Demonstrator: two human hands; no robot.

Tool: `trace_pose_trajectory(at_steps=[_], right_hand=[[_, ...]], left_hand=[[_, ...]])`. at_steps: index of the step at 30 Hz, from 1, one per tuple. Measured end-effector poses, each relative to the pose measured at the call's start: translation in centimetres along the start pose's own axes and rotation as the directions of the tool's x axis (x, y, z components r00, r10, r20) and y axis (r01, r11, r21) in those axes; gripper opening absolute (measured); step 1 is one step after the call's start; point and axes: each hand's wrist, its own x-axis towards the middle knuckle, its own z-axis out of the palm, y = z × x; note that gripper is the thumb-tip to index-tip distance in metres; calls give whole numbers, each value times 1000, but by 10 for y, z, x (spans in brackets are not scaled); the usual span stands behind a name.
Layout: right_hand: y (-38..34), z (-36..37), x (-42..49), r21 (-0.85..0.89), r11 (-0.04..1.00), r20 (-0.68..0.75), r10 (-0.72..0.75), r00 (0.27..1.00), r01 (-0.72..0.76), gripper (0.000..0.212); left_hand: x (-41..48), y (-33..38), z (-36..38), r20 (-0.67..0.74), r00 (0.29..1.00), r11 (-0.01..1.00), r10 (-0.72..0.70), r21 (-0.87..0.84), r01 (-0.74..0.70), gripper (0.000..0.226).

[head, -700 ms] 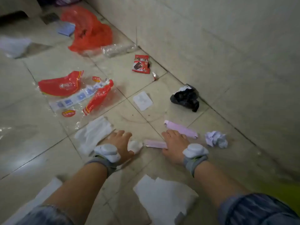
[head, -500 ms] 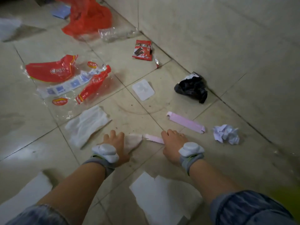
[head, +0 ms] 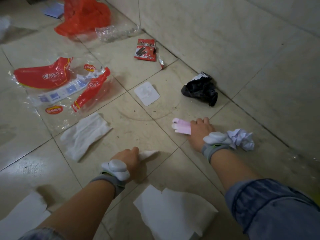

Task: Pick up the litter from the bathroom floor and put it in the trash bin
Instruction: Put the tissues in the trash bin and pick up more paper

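My left hand (head: 129, 158) is closed on a small white tissue (head: 148, 153) low over the tiled floor. My right hand (head: 199, 131) grips pink paper strips (head: 181, 127) that stick out to its left. A crumpled white paper ball (head: 241, 140) lies just right of my right wrist. More litter is spread over the floor: a flat white tissue (head: 84, 135), a black crumpled bag (head: 200, 89), a white square pad (head: 146, 93), a red snack wrapper (head: 145, 50) and a large clear-and-red package (head: 57, 84). No trash bin is visible.
A red plastic bag (head: 84, 16) and a clear wrapper (head: 114, 32) lie at the back by the wall (head: 225, 32), which runs along the right. Torn white paper sheets (head: 173, 215) lie near my arms, another at the bottom left (head: 22, 217).
My right hand moved right and forward, gathering the pink strips into its grip. My left hand closed around the small white tissue. The view shifted closer to the floor.
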Motion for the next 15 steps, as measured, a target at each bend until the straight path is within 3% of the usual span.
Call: trace_pose_trajectory(at_steps=[4,8,11,15], right_hand=[[-10,15,-11,43,999,67,21,998,-24,28],[-15,4,-28,223,972,192,31,981,-75,44],[-5,-34,-41,274,958,164,33,986,-77,51],[18,-101,-71,387,907,67,154,986,-168,31]], left_hand=[[-6,-7,-2,-139,990,1000,5,-18,-7,21],[-7,-12,-11,-114,993,999,-43,6,44,19],[-4,4,-43,-115,993,1000,-3,13,4,15],[3,50,-120,-163,979,993,119,27,-116,18]])
